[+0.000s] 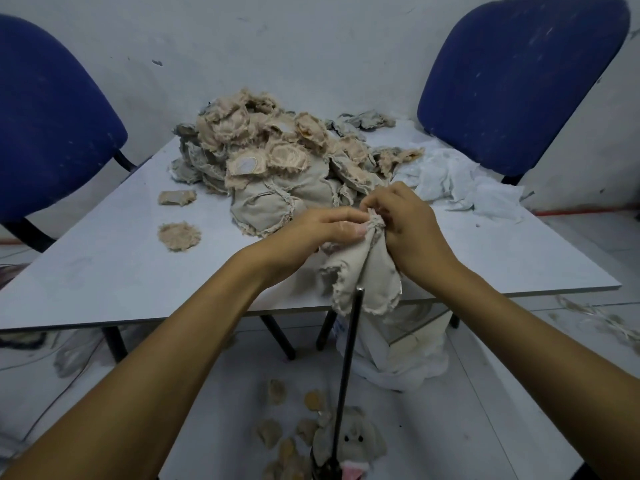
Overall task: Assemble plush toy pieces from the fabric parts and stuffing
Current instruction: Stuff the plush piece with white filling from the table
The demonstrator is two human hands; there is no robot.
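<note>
A beige fabric toy piece (367, 278), inside out with frayed seams, hangs over the table's front edge. My left hand (318, 230) pinches its gathered top from the left. My right hand (405, 223) grips the same top from the right, fingers curled round the cloth. A thin black rod (348, 368) stands upright below the piece, its tip at the fabric's lower part. Behind the hands lies a big heap of beige and furry fabric parts (273, 157). White stuffing or cloth (460, 181) lies at the right of the heap.
Two small furry round pieces (179, 235) (177, 197) lie on the white table (121, 271) at the left. Blue chairs (52, 126) (519, 81) stand on both sides. On the floor are a finished plush head (353, 441), loose pieces and a white bag (401, 355).
</note>
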